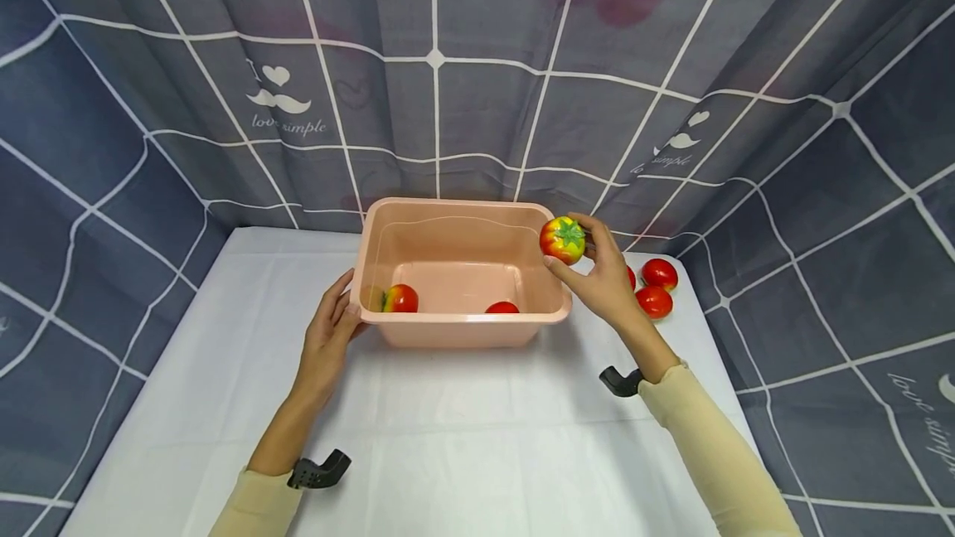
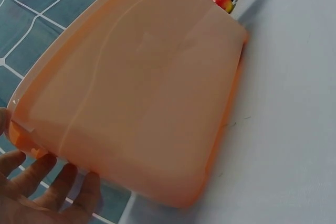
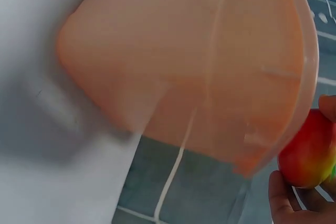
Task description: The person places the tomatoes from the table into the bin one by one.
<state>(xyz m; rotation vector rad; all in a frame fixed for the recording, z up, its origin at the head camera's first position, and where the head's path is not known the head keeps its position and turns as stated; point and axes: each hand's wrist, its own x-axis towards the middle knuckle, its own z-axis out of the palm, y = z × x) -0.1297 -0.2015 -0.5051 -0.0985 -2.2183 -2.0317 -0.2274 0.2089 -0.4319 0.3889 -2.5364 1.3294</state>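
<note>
My right hand [image 1: 603, 278] pinches a red and yellow tomato [image 1: 563, 239] with a green leafy top, held over the right rim of a pink plastic bin [image 1: 452, 331]. In the right wrist view that tomato [image 3: 308, 150] shows beside the bin's rim, between thumb and fingers. At the bin's left end, my left hand [image 1: 328, 340] grips the rim near the front corner. The left wrist view shows its fingers [image 2: 60, 184] bent against the end wall under the rim. Inside the bin lie a tomato [image 1: 401, 298] at the left and another [image 1: 502, 307] behind the front wall, partly hidden.
Several more red tomatoes [image 1: 655, 302] lie on the white-covered table [image 1: 448, 437] right of the bin, one partly hidden by my right hand. A grey curtain [image 1: 477, 114] with white grid lines hangs behind the table and along both sides.
</note>
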